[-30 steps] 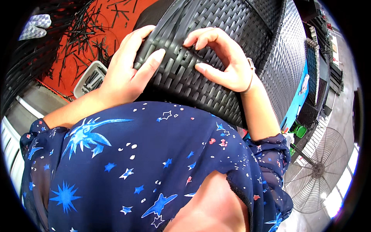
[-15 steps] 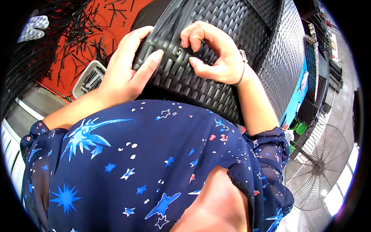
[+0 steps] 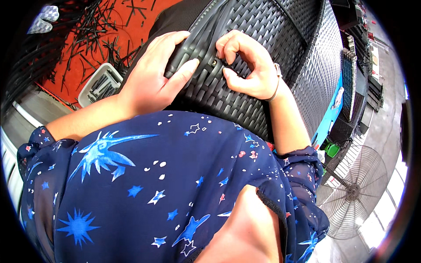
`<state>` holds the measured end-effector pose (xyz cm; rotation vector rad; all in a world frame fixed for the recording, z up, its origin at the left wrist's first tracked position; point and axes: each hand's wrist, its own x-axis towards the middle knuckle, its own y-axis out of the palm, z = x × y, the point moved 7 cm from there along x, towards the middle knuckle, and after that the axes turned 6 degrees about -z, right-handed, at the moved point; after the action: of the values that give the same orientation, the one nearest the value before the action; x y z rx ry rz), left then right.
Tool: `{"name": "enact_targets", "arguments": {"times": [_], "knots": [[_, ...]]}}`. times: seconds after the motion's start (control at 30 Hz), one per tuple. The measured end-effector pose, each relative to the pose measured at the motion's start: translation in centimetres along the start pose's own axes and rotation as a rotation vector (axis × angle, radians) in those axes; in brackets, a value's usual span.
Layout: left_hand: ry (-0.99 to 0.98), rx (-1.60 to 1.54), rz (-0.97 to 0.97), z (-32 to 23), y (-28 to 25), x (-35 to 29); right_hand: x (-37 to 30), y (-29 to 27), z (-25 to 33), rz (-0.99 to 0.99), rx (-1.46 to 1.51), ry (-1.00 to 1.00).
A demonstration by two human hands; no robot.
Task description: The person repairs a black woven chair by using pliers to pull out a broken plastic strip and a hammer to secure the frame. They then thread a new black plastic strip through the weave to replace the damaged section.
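Two bare hands work at the corner of a black woven furniture piece

A large black woven furniture piece (image 3: 245, 103) lies directly in front of the person, filling the upper middle of the view. To its left is a red floor covering (image 3: 131, 30) strewn with black scraps (image 3: 94, 39); to the lower right stands a round wire fan (image 3: 352, 192). A pale grey basket (image 3: 81, 94) of cut pieces sits just left of the left forearm.

The left hand (image 3: 151, 72) clasps the rounded corner, thumb on the near side, fingers over the far side. The right hand (image 3: 252, 65) is curled just above the weave, thumb and fingertips a narrow gap apart, with no strip visible between them. Smooth long strips (image 3: 209, 22) run up from the corner. Smallest, a round, shiny spot (image 3: 214, 62) shows between the hands.

To do this well, the left hand should probably brace the corner firmly while the right fingertips work close to the weave, keeping strips flat and untwisted.
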<state>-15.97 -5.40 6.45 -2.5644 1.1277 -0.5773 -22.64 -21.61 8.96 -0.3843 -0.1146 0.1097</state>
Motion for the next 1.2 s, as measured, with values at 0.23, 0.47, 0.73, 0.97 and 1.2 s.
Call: {"name": "enact_targets", "arguments": {"times": [0.23, 0.47, 0.73, 0.97, 1.2], "knots": [[0.015, -0.006, 0.000, 0.1, 0.3, -0.5, -0.2, 0.1, 0.2, -0.082, 0.013, 0.015], [-0.015, -0.016, 0.001, 0.2, 0.3, -0.3, -1.3, 0.2, -1.1, -0.088, 0.175, 0.130], [-0.197, -0.139, 0.009, 1.1, 0.8, -0.6, -2.3, 0.3, -2.5, 0.026, 0.426, 0.225], [-0.203, -0.176, 0.000, 1.6, 0.7, -0.8, -1.8, 2.0, -3.6, 0.098, 0.633, 0.370], [-0.193, -0.175, -0.006, 1.4, 0.4, -0.6, -2.1, 1.5, -3.1, 0.030, 0.521, 0.444]]}}
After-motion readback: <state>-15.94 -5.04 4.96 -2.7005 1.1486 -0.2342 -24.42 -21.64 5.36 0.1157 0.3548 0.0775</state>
